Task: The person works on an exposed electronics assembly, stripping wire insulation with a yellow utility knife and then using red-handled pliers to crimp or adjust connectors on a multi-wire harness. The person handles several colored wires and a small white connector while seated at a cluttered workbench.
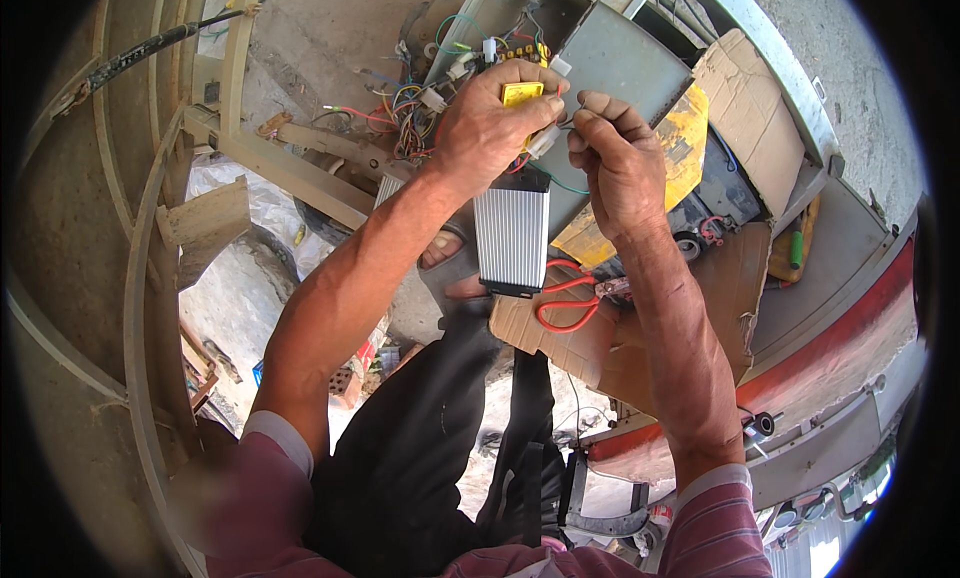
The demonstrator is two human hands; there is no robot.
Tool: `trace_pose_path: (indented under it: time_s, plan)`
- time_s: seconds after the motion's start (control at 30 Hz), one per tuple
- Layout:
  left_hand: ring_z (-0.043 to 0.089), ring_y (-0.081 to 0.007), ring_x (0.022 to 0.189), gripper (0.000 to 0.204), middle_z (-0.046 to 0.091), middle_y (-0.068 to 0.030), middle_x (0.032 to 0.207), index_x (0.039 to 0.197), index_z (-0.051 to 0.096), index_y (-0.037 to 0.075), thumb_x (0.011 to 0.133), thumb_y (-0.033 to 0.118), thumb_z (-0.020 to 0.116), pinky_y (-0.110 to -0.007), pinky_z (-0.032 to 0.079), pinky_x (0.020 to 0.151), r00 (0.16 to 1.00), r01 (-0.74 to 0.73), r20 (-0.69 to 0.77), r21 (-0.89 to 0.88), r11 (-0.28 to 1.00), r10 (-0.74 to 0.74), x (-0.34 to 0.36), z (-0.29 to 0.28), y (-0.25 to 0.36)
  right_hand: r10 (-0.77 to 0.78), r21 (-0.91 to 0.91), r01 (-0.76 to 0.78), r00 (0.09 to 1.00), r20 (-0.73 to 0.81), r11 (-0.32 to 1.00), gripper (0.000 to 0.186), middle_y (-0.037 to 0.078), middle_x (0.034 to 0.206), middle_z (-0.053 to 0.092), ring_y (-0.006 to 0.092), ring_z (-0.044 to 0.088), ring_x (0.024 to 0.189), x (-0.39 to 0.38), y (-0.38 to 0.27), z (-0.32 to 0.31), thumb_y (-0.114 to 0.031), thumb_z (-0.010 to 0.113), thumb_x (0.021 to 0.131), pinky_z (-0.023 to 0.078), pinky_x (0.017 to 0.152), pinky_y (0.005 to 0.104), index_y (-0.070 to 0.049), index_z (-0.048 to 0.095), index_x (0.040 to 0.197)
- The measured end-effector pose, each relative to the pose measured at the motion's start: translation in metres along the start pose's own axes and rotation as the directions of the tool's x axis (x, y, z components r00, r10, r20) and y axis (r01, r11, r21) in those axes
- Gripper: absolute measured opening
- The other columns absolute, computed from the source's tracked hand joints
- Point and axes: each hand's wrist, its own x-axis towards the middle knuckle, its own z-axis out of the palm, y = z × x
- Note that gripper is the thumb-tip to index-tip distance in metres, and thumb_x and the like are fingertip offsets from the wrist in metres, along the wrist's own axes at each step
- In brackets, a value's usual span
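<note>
The left grip point(485, 118) was narrow and held a small yellow piece point(522, 94) between thumb and fingers. Just below those fingertips hung a white connector point(543, 141), in the gap between the two hands. A silver finned box point(512, 233) with black ends was below the left grip, its lower end over the left corner of a cardboard sheet point(560, 338). The right grip point(622, 163) was narrow too, thumb and forefinger drawn close near the connector (whether a thin wire sat between them, I could not tell).

Beyond, at the far left, rose a metal frame point(140, 228). Toward the middle lay a tangle of coloured wires point(410, 123), left of the left grip, and then a grey metal panel point(625, 63) beyond the hands. Red-handled cutters point(566, 328) lay near the upper edge of the cardboard sheet, partly hidden by the right forearm. Right of the right grip was a scuffed yellow panel point(685, 143); farther right stood a green-handled tool point(797, 248).
</note>
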Motion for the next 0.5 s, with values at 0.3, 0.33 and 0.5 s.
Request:
trace_pose_path:
  time_s: [0.3, 0.33, 0.5]
  plan:
    - [0.062, -0.0091, 0.073, 0.012, 0.067, -0.0024, 0.089, 0.108, 0.064, 0.006, 0.098, 0.011, 0.068, -0.025, 0.05, 0.06, 1.0, 0.001, 0.011, -0.033, 0.999, 0.0, -0.013, -0.005, 0.005, 0.051, 0.163, -0.063, 0.996, 0.079, 0.985, 0.031, 0.005, 0.099, 0.072, 0.011, 0.063, 0.079, -0.009, 0.0, 0.002, -0.007, 0.07, 0.095, 0.051, 0.072, 0.0254, 0.001, 0.065, 0.124]
    - [0.062, -0.0091, 0.072, 0.012, 0.067, -0.0024, 0.089, 0.108, 0.064, 0.006, 0.098, 0.011, 0.067, -0.025, 0.05, 0.059, 1.0, 0.014, 0.003, -0.031, 0.999, -0.014, -0.015, -0.005, 0.006, 0.05, 0.186, -0.066, 0.995, 0.091, 0.98, 0.032, 0.005, 0.1, 0.072, 0.0111, 0.063, 0.08, -0.01, 0.002, 0.002, -0.007, 0.07, 0.095, 0.051, 0.072, 0.0253, 0.0, 0.065, 0.125]
    - [0.061, -0.0097, 0.071, 0.012, 0.067, -0.0026, 0.089, 0.108, 0.063, 0.006, 0.098, 0.012, 0.067, -0.026, 0.049, 0.059, 1.0, 0.006, -0.007, -0.007, 1.0, -0.006, -0.019, -0.005, 0.006, 0.075, 0.162, -0.093, 0.991, 0.112, 0.982, 0.026, 0.004, 0.099, 0.071, 0.011, 0.064, 0.082, -0.016, 0.011, 0.0, -0.007, 0.071, 0.094, 0.05, 0.073, 0.0254, -0.002, 0.067, 0.12]
